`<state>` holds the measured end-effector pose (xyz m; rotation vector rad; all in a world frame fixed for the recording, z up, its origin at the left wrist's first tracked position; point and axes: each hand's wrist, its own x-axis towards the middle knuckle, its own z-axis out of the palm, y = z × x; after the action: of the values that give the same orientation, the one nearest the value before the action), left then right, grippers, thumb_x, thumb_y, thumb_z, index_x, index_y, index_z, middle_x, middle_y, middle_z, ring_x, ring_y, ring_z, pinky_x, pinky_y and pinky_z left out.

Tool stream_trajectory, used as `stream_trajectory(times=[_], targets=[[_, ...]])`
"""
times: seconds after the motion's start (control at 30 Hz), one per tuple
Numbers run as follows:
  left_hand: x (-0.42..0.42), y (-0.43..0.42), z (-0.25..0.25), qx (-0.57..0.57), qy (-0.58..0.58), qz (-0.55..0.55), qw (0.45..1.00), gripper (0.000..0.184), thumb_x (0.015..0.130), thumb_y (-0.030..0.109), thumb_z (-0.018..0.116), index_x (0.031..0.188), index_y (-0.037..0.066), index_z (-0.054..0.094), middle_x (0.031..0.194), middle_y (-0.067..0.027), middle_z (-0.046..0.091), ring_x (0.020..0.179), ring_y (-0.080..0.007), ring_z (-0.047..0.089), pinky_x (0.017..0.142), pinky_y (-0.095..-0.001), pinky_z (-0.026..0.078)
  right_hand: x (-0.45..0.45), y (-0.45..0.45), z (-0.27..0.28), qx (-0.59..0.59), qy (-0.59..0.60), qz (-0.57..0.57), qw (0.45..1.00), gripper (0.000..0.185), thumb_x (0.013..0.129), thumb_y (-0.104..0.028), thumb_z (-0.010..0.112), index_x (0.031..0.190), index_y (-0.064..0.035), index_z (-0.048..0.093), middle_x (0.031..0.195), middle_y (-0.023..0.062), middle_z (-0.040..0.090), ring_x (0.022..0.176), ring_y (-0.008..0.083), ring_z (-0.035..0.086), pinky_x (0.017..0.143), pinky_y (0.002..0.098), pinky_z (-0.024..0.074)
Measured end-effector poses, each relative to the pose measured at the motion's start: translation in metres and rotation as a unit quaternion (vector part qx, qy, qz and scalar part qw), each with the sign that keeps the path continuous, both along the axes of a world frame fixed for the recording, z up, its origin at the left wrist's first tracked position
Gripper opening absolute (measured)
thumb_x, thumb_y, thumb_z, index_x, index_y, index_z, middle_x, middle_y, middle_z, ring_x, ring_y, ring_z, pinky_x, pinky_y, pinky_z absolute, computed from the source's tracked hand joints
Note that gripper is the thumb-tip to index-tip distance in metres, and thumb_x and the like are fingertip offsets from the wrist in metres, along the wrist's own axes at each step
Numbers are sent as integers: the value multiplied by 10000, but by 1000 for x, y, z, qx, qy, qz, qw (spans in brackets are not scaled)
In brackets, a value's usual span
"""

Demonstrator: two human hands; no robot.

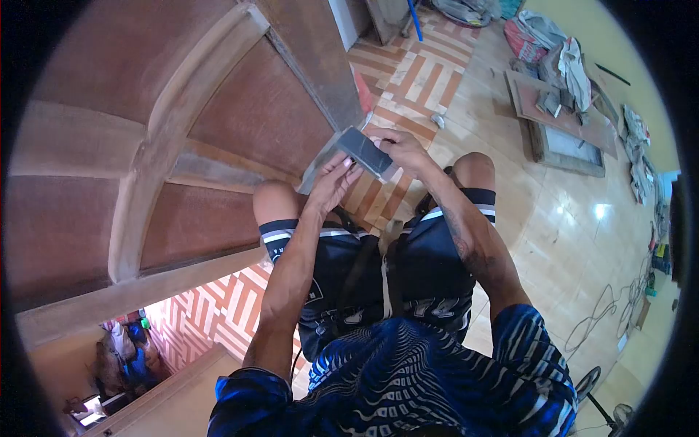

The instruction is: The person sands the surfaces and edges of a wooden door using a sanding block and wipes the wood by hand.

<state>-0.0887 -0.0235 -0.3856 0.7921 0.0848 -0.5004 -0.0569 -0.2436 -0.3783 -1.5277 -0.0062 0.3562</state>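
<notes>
In front of my knees, both hands hold a flat rectangular block with a dark grey face, which looks like a sanding block (362, 149). It is tilted, with the dark face turned up towards me. My left hand (333, 183) is closed on its lower left edge, fingertips at the underside. My right hand (404, 151) pinches its upper right edge with thumb and fingers. What lies under the block is hidden. Close by on the left stands a brown wooden panelled door (247, 109) with pale, dusty-looking frame strips.
Patterned tiles (419, 80) cover the floor ahead, with a small pale scrap (437, 121) on them. To the right are boards (557, 116) with pieces on top, crumpled sacks (535, 36) and a loose cable (608, 309). A cluttered corner (127, 349) shows at lower left.
</notes>
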Motion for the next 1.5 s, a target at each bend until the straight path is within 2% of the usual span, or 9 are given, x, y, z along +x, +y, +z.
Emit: stream_trajectory(times=[0.13, 0.23, 0.27, 0.43, 0.63, 0.73, 1.03, 1.13, 1.5], targets=[[-1, -3, 10, 12, -6, -6, 1000, 427, 986, 50, 562, 1407, 26, 493, 1279, -115, 616, 1103, -216, 638, 949, -336, 557, -8, 15, -1, 77, 39, -33, 996, 278, 989, -203, 553, 1149, -24, 693, 1004, 106, 706, 844, 145, 648, 731, 290, 528], [-5, -5, 18, 106, -45, -24, 993, 506, 977, 51, 581, 1465, 86, 449, 1157, -60, 651, 980, -155, 640, 837, -280, 547, -5, 20, 8, 182, 189, -52, 964, 359, 999, -332, 566, 1074, -4, 689, 917, 87, 701, 746, 177, 647, 649, 317, 531], [-4, -6, 17, 148, -92, -28, 984, 532, 972, 54, 590, 1478, 100, 434, 1111, -44, 644, 935, -140, 619, 815, -266, 529, -5, 19, 13, 187, 179, -47, 965, 396, 994, -372, 568, 1070, -1, 683, 913, 88, 699, 734, 184, 646, 642, 322, 531], [-5, -11, 11, 389, -298, 4, 872, 609, 951, 79, 624, 1512, 118, 388, 924, 17, 569, 817, -108, 520, 768, -226, 473, -8, 19, 30, 164, 192, -40, 967, 550, 954, -528, 590, 1085, 2, 658, 931, 103, 692, 728, 195, 650, 625, 336, 531], [-12, -14, 37, 469, -394, 57, 789, 554, 923, 72, 646, 1453, 98, 486, 913, -25, 598, 881, -141, 548, 784, -267, 483, -7, 19, 34, 326, 219, -32, 919, 444, 1026, -413, 481, 1150, -6, 609, 968, 136, 694, 774, 229, 687, 684, 370, 583], [-13, -18, 47, 483, -443, 92, 750, 506, 898, 59, 664, 1392, 79, 557, 933, -68, 619, 871, -166, 569, 784, -293, 489, -5, 17, 32, 326, 207, -6, 922, 386, 1042, -344, 428, 1163, -12, 582, 993, 148, 689, 789, 240, 697, 713, 374, 598], [-16, -20, 55, 520, -457, 130, 710, 438, 883, 67, 687, 1315, 59, 618, 921, -98, 613, 837, -210, 606, 769, -323, 505, 3, 20, 27, 326, 199, -37, 923, 334, 1023, -318, 442, 1144, -33, 566, 965, 120, 677, 800, 215, 682, 752, 359, 578], [-19, -21, 57, 501, -420, 113, 748, 424, 894, 66, 673, 1315, 60, 619, 930, -108, 606, 838, -214, 614, 754, -328, 513, 3, 20, 31, 328, 204, -39, 922, 347, 1026, -329, 445, 1150, -28, 566, 966, 116, 679, 786, 215, 682, 731, 360, 583], [-18, -23, 59, 564, -424, 79, 705, 445, 942, 93, 609, 1384, 85, 556, 955, -115, 595, 865, -231, 605, 746, -329, 511, 0, 20, 43, 302, 195, -25, 933, 452, 1028, -386, 492, 1132, 37, 610, 986, 135, 688, 790, 223, 688, 705, 353, 592]])
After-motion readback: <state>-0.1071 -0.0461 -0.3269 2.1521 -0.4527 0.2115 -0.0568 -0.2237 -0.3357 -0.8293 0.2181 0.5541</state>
